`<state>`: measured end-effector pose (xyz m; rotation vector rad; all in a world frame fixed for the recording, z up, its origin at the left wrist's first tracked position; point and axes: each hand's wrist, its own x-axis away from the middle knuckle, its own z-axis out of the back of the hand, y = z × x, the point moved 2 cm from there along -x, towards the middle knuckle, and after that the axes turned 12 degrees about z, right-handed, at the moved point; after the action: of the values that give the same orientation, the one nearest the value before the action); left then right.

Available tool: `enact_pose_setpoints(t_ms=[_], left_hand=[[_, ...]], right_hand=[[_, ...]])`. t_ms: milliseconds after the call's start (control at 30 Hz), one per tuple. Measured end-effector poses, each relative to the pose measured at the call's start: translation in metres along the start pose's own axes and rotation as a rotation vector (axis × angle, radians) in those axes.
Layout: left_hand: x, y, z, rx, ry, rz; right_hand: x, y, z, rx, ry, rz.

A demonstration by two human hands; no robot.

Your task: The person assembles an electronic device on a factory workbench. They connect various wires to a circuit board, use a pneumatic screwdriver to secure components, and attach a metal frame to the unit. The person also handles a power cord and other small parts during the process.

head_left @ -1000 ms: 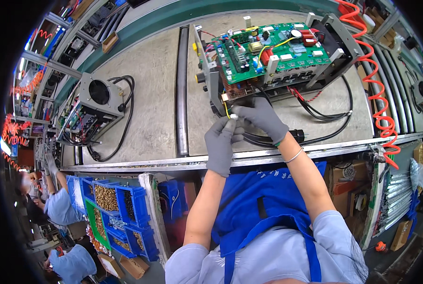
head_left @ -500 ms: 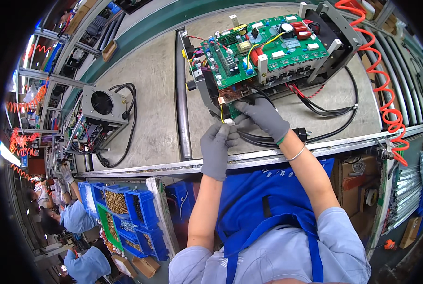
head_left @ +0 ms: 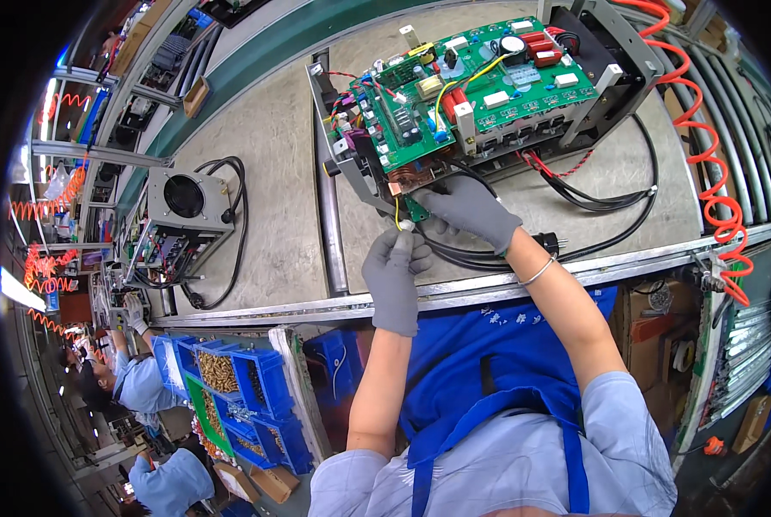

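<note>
An open-framed electrical unit with a large green circuit board (head_left: 523, 79) on top stands on the bench in front of me. My left hand (head_left: 392, 280), in a grey glove, pinches a small white connector (head_left: 406, 226) with a yellow wire (head_left: 398, 212) at the unit's lower front corner. Close beside it, my gloved right hand (head_left: 476, 213) has its fingers closed at the edge of a small green board (head_left: 417, 209) under the frame. The fingertips are partly hidden there. Black power cable (head_left: 467, 256) lies looped below the right hand.
A second unit with a round fan (head_left: 184, 191) stands to the left with its cable. Blue bins (head_left: 260, 383) of small metal parts sit below the bench edge. A coiled red hose (head_left: 702, 146) hangs at the right. Co-workers (head_left: 148, 388) are at the far left.
The unit and both my hands sit slightly farther left in view. The left hand keeps its pinch on the white connector, and the right hand stays by the small green board.
</note>
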<state>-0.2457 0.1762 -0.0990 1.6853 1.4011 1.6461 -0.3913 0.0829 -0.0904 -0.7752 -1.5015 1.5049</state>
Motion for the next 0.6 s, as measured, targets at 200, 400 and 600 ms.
enact_pose_setpoints(t_ms=[200,400,600], left_hand=[[-0.007,-0.004,-0.012,0.103,-0.054,0.076],[-0.017,-0.006,-0.016,0.122,-0.011,0.104],[-0.023,-0.005,-0.014,0.093,-0.102,0.105]], right_hand=[[0.001,-0.003,0.004,0.102,-0.028,0.033],[-0.002,0.001,0.006,0.200,-0.007,0.223],[0.002,-0.009,0.009,0.139,-0.092,0.122]])
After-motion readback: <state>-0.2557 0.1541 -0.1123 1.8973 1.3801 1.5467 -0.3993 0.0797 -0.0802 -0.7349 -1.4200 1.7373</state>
